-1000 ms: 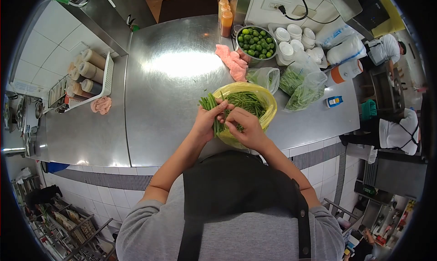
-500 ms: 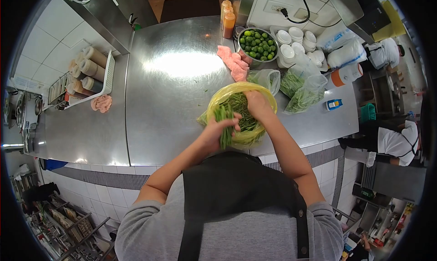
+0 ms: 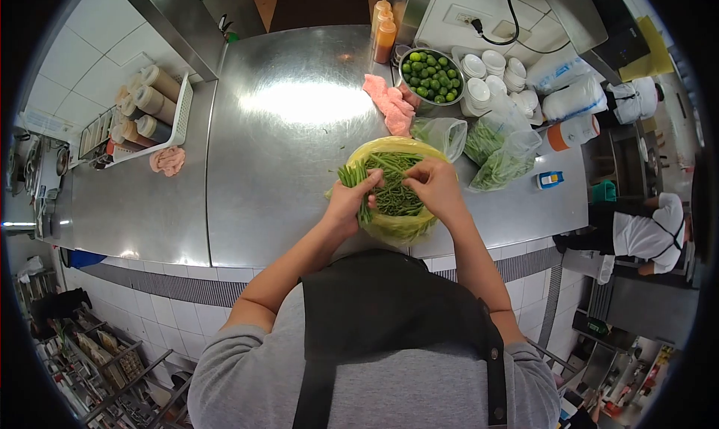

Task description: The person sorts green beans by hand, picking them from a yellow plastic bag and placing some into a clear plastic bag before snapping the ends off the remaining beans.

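A bunch of green beans (image 3: 350, 176) is gripped in my left hand (image 3: 346, 204), over the left rim of a container lined with a yellow plastic bag (image 3: 404, 230). Many more cut green beans (image 3: 397, 200) fill the bag. My right hand (image 3: 439, 192) is at the bag's right side, thumb and fingers pinched on the end of some long green beans that reach across toward the left hand. How many it pinches is hard to make out.
Beyond the bag lie a pink cloth (image 3: 389, 103) and a metal bowl of green limes (image 3: 430, 77). Clear bags of greens (image 3: 496, 163) and a blue-and-white item (image 3: 550, 180) are to the right. A white basket of bottles (image 3: 180, 118) stands left. A co-worker (image 3: 650, 233) is at far right.
My right hand has come up out of the beans and now pinches some at the bag's right. My left hand has shifted slightly up and left, its bunch tilted over the rim.
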The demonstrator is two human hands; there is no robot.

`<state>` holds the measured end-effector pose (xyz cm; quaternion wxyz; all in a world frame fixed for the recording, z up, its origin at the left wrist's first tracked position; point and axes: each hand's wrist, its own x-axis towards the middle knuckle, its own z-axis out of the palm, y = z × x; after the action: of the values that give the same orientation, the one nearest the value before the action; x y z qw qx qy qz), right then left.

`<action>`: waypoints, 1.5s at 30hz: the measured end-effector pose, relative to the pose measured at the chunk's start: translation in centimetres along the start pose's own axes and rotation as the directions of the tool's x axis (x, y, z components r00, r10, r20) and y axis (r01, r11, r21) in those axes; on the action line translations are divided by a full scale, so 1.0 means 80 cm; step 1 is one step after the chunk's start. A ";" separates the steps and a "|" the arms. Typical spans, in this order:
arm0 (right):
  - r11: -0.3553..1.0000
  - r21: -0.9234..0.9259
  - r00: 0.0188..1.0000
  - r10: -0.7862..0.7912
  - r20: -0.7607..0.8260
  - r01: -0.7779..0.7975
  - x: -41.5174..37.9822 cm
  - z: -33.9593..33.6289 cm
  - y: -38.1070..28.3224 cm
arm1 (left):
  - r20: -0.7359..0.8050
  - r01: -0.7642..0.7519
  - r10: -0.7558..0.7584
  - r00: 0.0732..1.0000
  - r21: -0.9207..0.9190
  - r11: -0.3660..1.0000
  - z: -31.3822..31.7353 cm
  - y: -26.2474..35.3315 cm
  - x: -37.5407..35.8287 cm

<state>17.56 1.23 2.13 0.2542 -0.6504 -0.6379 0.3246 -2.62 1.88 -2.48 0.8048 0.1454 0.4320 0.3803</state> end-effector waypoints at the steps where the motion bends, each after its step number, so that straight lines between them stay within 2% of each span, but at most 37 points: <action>1: 1.000 -0.002 1.000 0.005 -0.004 -0.005 -0.010 0.000 -0.006 | 0.012 -0.064 0.063 0.998 0.037 0.997 0.003 0.002 0.003; 2: 0.996 0.084 1.000 0.019 0.025 -0.021 -0.020 0.001 -0.011 | 0.027 -0.127 0.126 0.992 0.072 0.989 0.005 0.003 0.004; 3: 0.985 0.169 0.998 0.030 0.053 -0.038 -0.028 0.005 -0.014 | 0.031 -0.123 0.121 0.992 0.074 0.990 0.010 0.007 0.002; 5: 0.980 0.191 0.997 0.045 0.064 -0.056 -0.038 0.019 -0.009 | 0.183 -0.198 0.174 0.968 0.120 0.973 0.019 0.015 -0.004; 8: 0.966 0.252 0.997 0.031 0.066 -0.047 -0.044 0.024 -0.016 | 0.246 -0.239 0.194 0.950 0.170 0.956 0.023 0.014 -0.005; 10: 0.964 0.257 0.979 0.013 0.204 -0.067 -0.042 0.020 -0.017 | 0.284 -0.256 0.202 0.937 0.168 0.952 0.022 0.016 -0.007; 11: 0.964 0.259 0.979 0.012 0.204 -0.066 -0.041 0.016 -0.019 | 0.322 -0.270 0.207 0.924 0.165 0.949 0.021 0.016 -0.008; 13: 0.899 0.435 0.989 -0.009 0.147 -0.056 -0.038 0.002 -0.033 | 0.342 -0.264 0.187 0.921 0.195 0.945 0.019 0.020 -0.015; 14: 0.898 0.436 0.989 -0.009 0.146 -0.056 -0.036 -0.002 -0.036 | 0.362 -0.259 0.167 0.917 0.223 0.940 0.019 0.024 -0.018; 16: 0.680 0.721 0.969 -0.060 0.238 -0.135 -0.034 -0.006 -0.039 | 0.418 -0.244 0.126 0.900 0.243 0.939 0.018 0.033 -0.023; 17: 0.681 0.721 0.970 -0.061 0.236 -0.133 -0.033 -0.004 -0.035 | 0.471 -0.230 0.084 0.878 0.261 0.937 0.018 0.035 -0.024; 19: 0.571 0.809 0.986 -0.002 0.169 -0.138 -0.030 0.005 -0.021 | 0.465 -0.226 0.073 0.882 0.283 0.932 0.017 0.030 -0.022; 20: 0.571 0.809 0.985 -0.003 0.171 -0.138 -0.028 0.010 -0.015 | 0.456 -0.221 0.062 0.888 0.304 0.926 0.017 0.028 -0.022; 22: 0.694 0.719 0.999 -0.033 -0.016 0.035 -0.025 0.017 -0.012 | 0.425 -0.209 0.061 0.903 0.312 0.927 0.019 0.024 -0.023; 23: 0.694 0.719 0.999 -0.034 -0.015 0.034 -0.024 0.019 -0.011 | 0.396 -0.196 0.058 0.917 0.319 0.927 0.021 0.023 -0.023; 24: 0.866 0.450 0.971 -0.149 -0.186 0.219 -0.022 0.020 -0.013 | 0.395 -0.196 0.058 0.917 0.319 0.927 0.021 0.021 -0.022; 25: 0.930 0.112 0.902 -0.304 -0.306 0.351 -0.022 0.020 -0.014 | 0.356 -0.180 0.058 0.933 0.321 0.930 0.021 0.018 -0.021; 26: 0.930 0.112 0.902 -0.302 -0.307 0.350 -0.021 0.022 -0.010 | 0.317 -0.164 0.057 0.947 0.323 0.932 0.021 0.016 -0.021; 28: 0.923 -0.129 0.837 -0.383 -0.391 0.362 -0.019 0.027 -0.004 | 0.313 -0.174 0.074 0.947 0.305 0.936 0.025 0.017 -0.023; 29: 0.923 -0.127 0.837 -0.383 -0.391 0.363 -0.019 0.025 -0.002 | 0.306 -0.183 0.092 0.947 0.284 0.941 0.025 0.017 -0.024; 30: 0.962 -0.171 0.931 -0.254 -0.264 0.214 -0.021 0.020 -0.001 | 0.302 -0.182 0.092 0.949 0.285 0.941 0.024 0.019 -0.023; 31: 0.970 -0.234 0.985 -0.102 -0.140 0.067 -0.022 0.017 0.001 | 0.268 -0.165 0.109 0.957 0.197 0.966 0.023 0.022 -0.020; 32: 0.971 -0.232 0.985 -0.100 -0.140 0.066 -0.022 0.018 0.007 | 0.234 -0.151 0.122 0.964 0.107 0.983 0.023 0.025 -0.016; 33: 1.000 -0.006 0.999 -0.009 -0.046 0.008 -0.021 0.019 0.009 | 0.217 -0.180 0.165 0.962 0.050 0.982 0.021 0.027 -0.013; 34: 0.974 0.213 0.996 0.060 0.066 -0.073 -0.021 0.019 0.011 | 0.219 -0.177 0.162 0.962 0.051 0.983 0.019 0.031 -0.008; 35: 0.974 0.214 0.996 0.064 0.065 -0.076 -0.025 0.023 0.011 | 0.177 -0.220 0.215 0.961 0.007 0.976 0.018 0.035 -0.003; 36: 0.856 0.507 0.994 0.053 0.095 -0.094 -0.030 0.027 -0.007 | 0.131 -0.260 0.262 0.956 -0.033 0.965 0.017 0.038 -0.001; 37: 0.654 0.748 0.993 0.031 0.118 -0.109 -0.034 0.030 -0.018 | 0.151 -0.264 0.270 0.951 -0.056 0.963 0.016 0.042 -0.001; 41: 0.696 0.704 0.985 0.024 0.173 -0.141 -0.037 0.044 -0.013 | 0.131 -0.294 0.301 0.945 -0.070 0.953 0.021 0.050 -0.002; 43: 0.810 0.585 0.996 -0.028 0.087 -0.028 -0.037 0.051 -0.005 | 0.092 -0.333 0.339 0.936 -0.079 0.940 0.022 0.050 -0.001; 44: 0.810 0.585 0.996 -0.029 0.087 -0.028 -0.040 0.054 -0.002 | 0.092 -0.333 0.340 0.936 -0.079 0.940 0.022 0.050 -0.001; 45: 0.814 0.575 0.996 -0.059 -0.062 0.084 -0.043 0.055 -0.009 | 0.067 -0.342 0.347 0.936 -0.077 0.937 0.022 0.049 -0.001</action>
<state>13.88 -2.49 0.06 0.4641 -0.5252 -0.5283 0.4792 -3.12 4.57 0.81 0.7466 0.2081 0.3549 0.5228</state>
